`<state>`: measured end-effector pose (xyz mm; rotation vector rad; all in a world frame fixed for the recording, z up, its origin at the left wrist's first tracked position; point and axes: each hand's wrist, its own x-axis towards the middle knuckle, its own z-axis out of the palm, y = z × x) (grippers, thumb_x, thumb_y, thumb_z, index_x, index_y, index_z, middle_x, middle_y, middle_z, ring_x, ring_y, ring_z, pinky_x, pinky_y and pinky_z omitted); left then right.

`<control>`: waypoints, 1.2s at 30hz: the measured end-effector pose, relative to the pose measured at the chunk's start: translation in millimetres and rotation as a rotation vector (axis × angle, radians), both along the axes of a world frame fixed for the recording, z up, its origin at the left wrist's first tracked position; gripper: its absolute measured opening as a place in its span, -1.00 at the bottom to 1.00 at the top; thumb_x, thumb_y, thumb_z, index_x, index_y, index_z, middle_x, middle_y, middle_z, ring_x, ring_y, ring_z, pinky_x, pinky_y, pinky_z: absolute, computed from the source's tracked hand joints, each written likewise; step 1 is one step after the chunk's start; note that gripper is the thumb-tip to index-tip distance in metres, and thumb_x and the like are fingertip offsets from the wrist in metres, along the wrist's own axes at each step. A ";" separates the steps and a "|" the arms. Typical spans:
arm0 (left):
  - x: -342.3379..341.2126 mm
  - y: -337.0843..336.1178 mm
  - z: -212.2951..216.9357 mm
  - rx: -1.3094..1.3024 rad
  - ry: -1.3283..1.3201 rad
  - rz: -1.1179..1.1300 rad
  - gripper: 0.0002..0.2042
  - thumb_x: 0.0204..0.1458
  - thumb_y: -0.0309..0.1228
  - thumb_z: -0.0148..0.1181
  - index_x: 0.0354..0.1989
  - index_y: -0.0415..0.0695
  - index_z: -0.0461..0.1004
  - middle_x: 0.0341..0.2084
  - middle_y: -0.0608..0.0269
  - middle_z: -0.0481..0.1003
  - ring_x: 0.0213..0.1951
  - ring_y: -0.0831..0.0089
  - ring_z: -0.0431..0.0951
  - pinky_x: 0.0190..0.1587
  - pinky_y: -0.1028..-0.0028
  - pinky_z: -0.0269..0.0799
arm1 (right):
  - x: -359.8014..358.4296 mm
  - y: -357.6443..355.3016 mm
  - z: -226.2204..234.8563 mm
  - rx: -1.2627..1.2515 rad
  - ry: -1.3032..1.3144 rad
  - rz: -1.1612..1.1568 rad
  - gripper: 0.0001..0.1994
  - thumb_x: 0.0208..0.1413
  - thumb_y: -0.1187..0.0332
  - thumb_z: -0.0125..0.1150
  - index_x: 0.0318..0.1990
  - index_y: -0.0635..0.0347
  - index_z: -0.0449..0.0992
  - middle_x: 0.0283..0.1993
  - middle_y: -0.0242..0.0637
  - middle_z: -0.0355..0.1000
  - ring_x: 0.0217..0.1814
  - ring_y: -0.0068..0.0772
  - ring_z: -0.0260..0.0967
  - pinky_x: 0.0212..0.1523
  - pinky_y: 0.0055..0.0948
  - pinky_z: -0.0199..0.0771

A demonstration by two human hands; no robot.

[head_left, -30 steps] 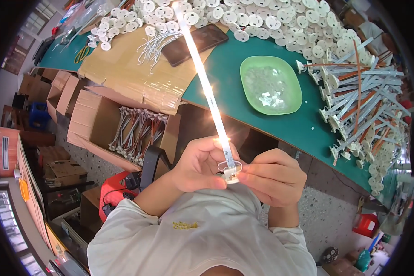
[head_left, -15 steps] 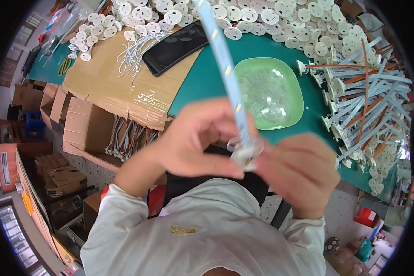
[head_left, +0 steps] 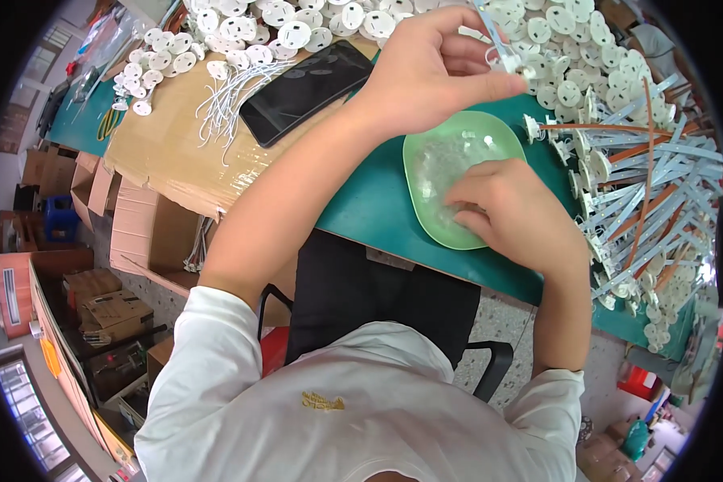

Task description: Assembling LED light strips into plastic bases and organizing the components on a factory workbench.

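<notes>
My left hand [head_left: 438,72] is raised over the far side of the table, its thumb and fingers closed on an LED strip [head_left: 490,22]. A small white fitting [head_left: 512,66] with thin wires sits at the strip's lower end, by my fingertips. My right hand [head_left: 510,205] reaches into a light green bowl [head_left: 414,189] with its fingers curled and pressed together. Small clear plastic pieces [head_left: 446,161] lie in the bowl under those fingertips. Whatever the right fingertips pinch is too small to make out.
White round discs [head_left: 293,34] are heaped along the far edge. LED strips [head_left: 651,209] with white ends pile up at the right. A black phone [head_left: 305,92] and white wires [head_left: 225,108] lie on cardboard [head_left: 169,153]. An open carton [head_left: 140,233] stands left, below the table.
My left hand has carried the LED strip up and away from me. My right hand has left the fitting and moved into the green bowl.
</notes>
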<state>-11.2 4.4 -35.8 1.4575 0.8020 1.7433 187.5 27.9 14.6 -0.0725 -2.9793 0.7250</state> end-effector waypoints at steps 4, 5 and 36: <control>22.8 -18.0 28.0 -0.180 0.180 0.250 -0.58 -0.16 -0.40 0.49 -0.14 -0.26 0.45 -0.35 0.14 0.59 -0.31 0.56 0.60 -0.23 0.55 0.54 | 6.4 8.8 0.6 -0.043 0.027 -0.033 -0.88 -0.18 0.55 0.29 -0.40 0.32 0.57 -0.44 -0.10 0.50 -0.40 -0.02 0.46 -0.31 -0.28 0.46; 22.0 -16.7 27.6 -0.179 0.115 0.219 -0.61 -0.13 -0.44 0.47 -0.15 -0.27 0.44 -0.35 0.13 0.59 -0.30 0.53 0.61 -0.22 0.54 0.55 | 6.8 10.3 1.6 -0.062 0.045 -0.055 -0.90 -0.16 0.56 0.28 -0.40 0.31 0.58 -0.46 -0.11 0.50 -0.42 -0.05 0.47 -0.32 -0.31 0.46; 29.0 -43.0 40.4 -0.075 -0.359 -0.236 -0.17 -0.22 -0.63 0.44 0.31 -0.24 0.16 -0.05 -0.13 0.52 0.00 0.17 0.57 0.09 0.23 0.48 | 8.3 -6.5 10.8 -0.456 0.921 -0.340 -0.88 -0.10 0.73 0.28 -0.37 0.42 0.53 -0.33 -0.15 0.53 -0.31 -0.46 0.47 -0.33 -0.59 0.44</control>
